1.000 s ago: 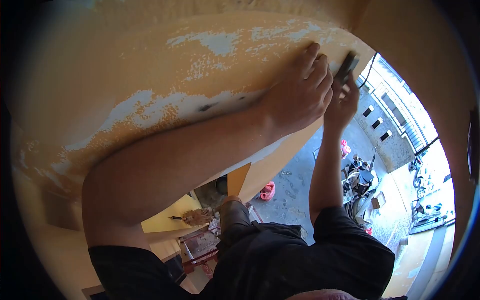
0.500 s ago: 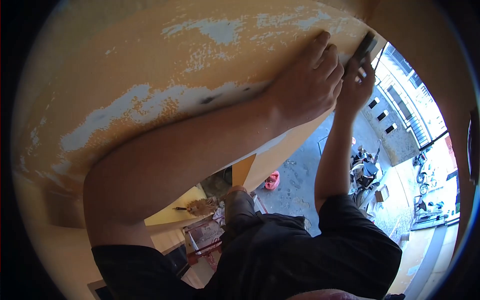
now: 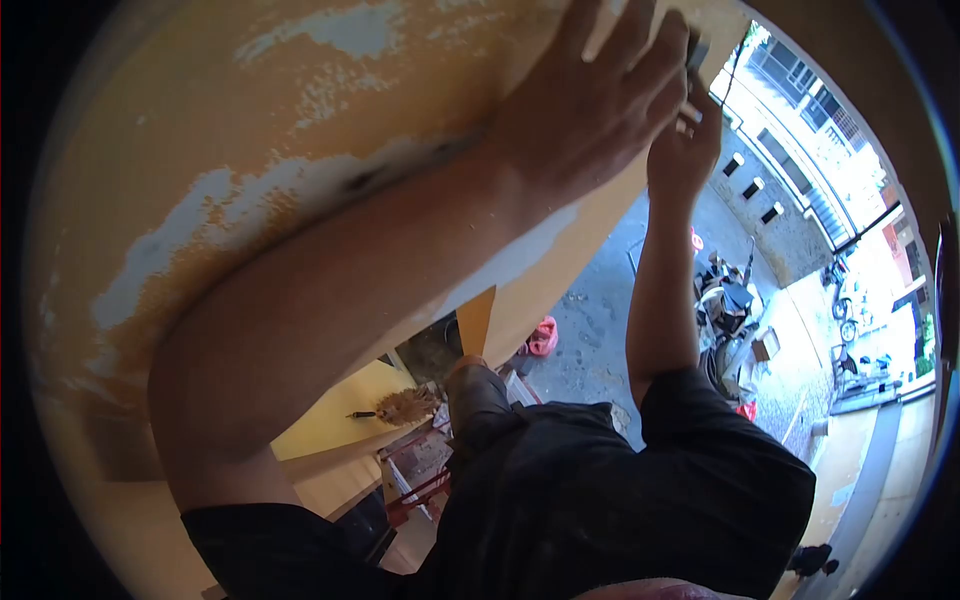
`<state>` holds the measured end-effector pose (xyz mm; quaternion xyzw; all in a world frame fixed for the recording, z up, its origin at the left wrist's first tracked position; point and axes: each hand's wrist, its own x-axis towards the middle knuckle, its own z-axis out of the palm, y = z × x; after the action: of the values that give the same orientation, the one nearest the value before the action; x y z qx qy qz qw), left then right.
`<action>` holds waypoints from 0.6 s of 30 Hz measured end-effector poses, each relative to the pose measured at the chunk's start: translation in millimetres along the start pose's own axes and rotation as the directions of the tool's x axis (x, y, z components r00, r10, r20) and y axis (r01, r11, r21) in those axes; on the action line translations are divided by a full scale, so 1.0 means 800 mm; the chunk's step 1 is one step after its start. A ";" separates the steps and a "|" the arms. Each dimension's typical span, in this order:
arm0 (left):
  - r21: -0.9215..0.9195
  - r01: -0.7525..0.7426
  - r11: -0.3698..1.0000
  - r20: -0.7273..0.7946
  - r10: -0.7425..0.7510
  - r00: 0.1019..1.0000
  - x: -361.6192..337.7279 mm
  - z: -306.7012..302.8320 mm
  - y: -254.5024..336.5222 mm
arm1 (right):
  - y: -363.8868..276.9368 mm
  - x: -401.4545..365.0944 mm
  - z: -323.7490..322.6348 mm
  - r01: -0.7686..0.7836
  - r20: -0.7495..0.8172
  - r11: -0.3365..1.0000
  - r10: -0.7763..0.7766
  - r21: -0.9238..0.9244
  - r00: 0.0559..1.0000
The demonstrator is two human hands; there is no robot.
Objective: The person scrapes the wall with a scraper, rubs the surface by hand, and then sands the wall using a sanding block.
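An orange-yellow painted surface [image 3: 440, 85] with white bare patches and a few dark spots spreads overhead and in front. My left hand [image 3: 600, 110] lies against it with fingers spread, holding nothing that I can see. Close beside it, my right hand [image 3: 685, 155] is raised with its fingers closed round a dark, flat-edged hand tool [image 3: 697, 48]. Most of that tool is hidden behind the fingers of both hands, so its exact kind does not show. It sits near the right edge of the painted surface.
Far below is a grey floor [image 3: 585, 295] with a pink bag [image 3: 543, 337] and a heap of clutter [image 3: 730, 300]. A straw-coloured brush-like thing [image 3: 405, 405] lies on a yellow ledge [image 3: 320, 430]. Red metal bars [image 3: 425, 492] stand by my legs. Motorcycles [image 3: 847, 318] are parked at right.
Both hands have shifted up and slightly left in view, with the tool. My left fingers, more bent before, are now spread. The view has shifted a little too.
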<state>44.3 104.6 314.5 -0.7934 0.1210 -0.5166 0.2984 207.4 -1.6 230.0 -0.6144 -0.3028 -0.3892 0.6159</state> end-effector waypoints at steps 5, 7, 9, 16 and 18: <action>0.132 0.053 0.990 0.078 -0.064 0.995 0.004 0.001 -0.005 | 0.008 0.019 0.014 0.118 -0.087 0.989 -0.126 -0.091 0.988; 0.141 0.053 0.989 0.013 -0.055 0.998 0.002 0.002 -0.007 | -0.003 -0.019 0.006 0.046 -0.012 0.998 -0.046 -0.039 0.999; 0.174 0.033 0.984 0.012 -0.035 0.999 0.005 0.001 -0.011 | 0.007 -0.017 0.002 0.046 0.022 0.997 -0.044 -0.066 0.999; 0.199 0.056 0.978 -0.003 -0.057 0.998 0.007 -0.001 -0.010 | 0.007 0.001 0.009 0.069 -0.041 0.994 -0.072 -0.081 0.997; 0.204 0.052 0.978 0.014 -0.056 0.998 0.009 -0.002 -0.011 | -0.009 -0.007 0.000 0.031 0.030 0.999 -0.030 -0.042 0.999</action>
<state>44.7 107.5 325.5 -0.7667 0.0431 -0.5265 0.3648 198.6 -0.3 228.7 -0.6285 -0.3128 -0.3958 0.5921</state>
